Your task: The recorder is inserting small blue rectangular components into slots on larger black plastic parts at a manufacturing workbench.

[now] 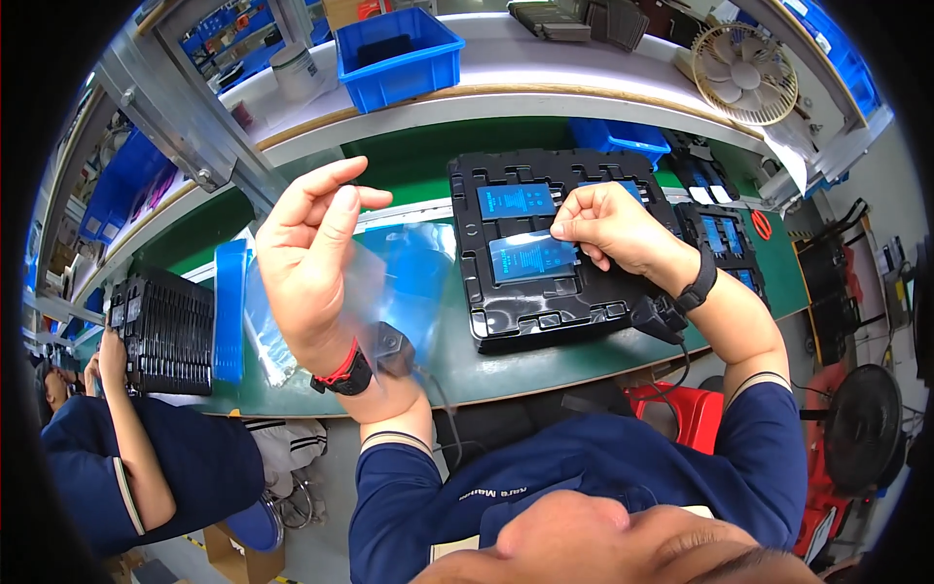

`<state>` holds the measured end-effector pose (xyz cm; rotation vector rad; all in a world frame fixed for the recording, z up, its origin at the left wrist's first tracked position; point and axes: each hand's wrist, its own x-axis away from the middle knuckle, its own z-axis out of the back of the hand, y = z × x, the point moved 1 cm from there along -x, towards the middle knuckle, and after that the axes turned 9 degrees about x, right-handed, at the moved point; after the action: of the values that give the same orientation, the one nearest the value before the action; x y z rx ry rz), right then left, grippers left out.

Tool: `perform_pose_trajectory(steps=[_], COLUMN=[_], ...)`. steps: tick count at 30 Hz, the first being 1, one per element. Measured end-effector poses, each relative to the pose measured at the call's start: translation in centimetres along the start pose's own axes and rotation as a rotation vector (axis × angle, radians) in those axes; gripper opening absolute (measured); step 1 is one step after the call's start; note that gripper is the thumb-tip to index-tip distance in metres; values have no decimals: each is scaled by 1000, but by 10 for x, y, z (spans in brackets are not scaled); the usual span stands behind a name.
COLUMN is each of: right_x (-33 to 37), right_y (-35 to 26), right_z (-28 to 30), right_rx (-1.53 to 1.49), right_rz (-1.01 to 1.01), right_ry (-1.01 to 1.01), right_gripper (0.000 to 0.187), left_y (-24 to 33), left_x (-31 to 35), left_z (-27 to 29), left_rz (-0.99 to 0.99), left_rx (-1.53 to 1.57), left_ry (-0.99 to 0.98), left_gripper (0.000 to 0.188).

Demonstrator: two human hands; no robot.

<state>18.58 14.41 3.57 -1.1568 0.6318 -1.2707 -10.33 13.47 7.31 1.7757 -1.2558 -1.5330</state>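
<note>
Head-worn fisheye looks down, close over the workbench [516, 370]

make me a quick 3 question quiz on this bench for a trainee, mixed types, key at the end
1. Which of the wearer's own hands is over the big black tray?

2. True or false: the fan stands to the right of the blue bin on the shelf.

3. Pick one: what colour are the packs in the big black tray?
A) red
B) blue
C) yellow

Key
1. The right hand.
2. True.
3. B.
</note>
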Motion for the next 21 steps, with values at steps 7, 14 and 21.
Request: perform_pose_trajectory(steps=[7, 14, 21], right_x=[1, 0, 3], right_y=[1, 0, 0], right_z=[-1, -1, -2], right_rx=[-2, -12, 11], right_rz=[-27, -18, -12], right_ry=[21, 6, 27], right_gripper=[12, 10, 9], left_y=[-3, -2, -4], left_x=[-1, 0, 0], left_z=[-4, -3, -7], left_rz=[-21, 10, -10], left_rx=[-4, 33, 8], left_ry=[-4, 4, -22], left_gripper=[22, 22, 24])
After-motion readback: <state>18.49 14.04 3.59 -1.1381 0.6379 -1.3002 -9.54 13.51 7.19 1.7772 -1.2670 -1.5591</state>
